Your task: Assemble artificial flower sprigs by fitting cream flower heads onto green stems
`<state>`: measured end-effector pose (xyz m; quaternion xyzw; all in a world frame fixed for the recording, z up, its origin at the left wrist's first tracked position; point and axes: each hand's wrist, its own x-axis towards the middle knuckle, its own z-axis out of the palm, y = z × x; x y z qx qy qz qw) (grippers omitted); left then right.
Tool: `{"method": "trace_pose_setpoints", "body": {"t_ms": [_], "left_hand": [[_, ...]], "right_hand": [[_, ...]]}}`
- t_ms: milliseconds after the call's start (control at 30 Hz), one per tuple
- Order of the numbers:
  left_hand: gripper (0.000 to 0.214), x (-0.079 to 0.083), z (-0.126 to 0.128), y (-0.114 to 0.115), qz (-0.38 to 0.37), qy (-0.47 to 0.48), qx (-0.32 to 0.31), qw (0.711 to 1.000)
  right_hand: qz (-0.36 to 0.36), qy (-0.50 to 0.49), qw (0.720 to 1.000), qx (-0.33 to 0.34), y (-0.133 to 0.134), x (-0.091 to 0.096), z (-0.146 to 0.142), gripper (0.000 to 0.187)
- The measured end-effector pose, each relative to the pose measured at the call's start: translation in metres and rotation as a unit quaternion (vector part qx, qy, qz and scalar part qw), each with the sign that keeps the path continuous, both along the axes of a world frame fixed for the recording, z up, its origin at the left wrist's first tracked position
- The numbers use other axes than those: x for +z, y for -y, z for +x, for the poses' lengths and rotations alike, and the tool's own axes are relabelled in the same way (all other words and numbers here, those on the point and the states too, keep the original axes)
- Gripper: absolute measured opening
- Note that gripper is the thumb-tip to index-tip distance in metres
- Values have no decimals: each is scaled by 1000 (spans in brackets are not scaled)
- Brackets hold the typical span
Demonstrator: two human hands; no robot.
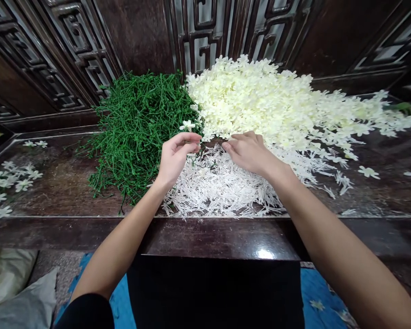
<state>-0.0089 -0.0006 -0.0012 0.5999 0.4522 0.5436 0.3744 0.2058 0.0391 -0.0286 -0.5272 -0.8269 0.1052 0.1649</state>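
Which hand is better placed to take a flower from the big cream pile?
Probably the right hand: its fingers are at the front edge of the cream pile. The left hand is farther off, at the green pile's edge.

A glossy dark-brown wooden bench seat [222, 237] fronts a dark wooden back with angular openwork panels [140, 36] at 12 o'clock; crumpled pale sacks [30, 297] slump at 8, bright-blue sheeting [121, 299] spread at 7.

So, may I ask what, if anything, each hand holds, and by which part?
Left hand: apparently a white-flowered sprig, exact grip point hidden. Right hand: I can't tell.
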Motion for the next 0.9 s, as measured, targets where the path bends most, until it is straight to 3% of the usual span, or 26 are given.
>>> {"method": "trace_pose_setpoints", "body": {"t_ms": [100, 200, 267, 367, 500, 667, 900], "left_hand": [[12, 0, 3, 4, 57, -80, 10, 995], [14, 0, 4, 7, 90, -148, 16, 985], [15, -1, 3, 7, 91, -171, 28, 981], [16, -2, 1, 6, 92, -182, 46, 978], [18, -2, -2, 3, 103, -225, 49, 968], [25, 2, -7, 3, 89, -329, 16, 940], [25, -6, -8, 1, 85, -392, -26, 916]], "right_hand": [[23, -20, 1000, 4, 2, 5, -4, 50], [58, -88, 994, 17, 6, 16, -9, 30], [16, -144, 986, 83, 10, 23, -12, 20], [-87, -188, 961, 183, 19, 29, -20, 23], [-59, -121, 962, 236, 24, 26, -30, 24], [-70, -137, 968, 199, 24, 28, -30, 28], [-46, -202, 974, 92, 18, 36, -17, 33]]}}
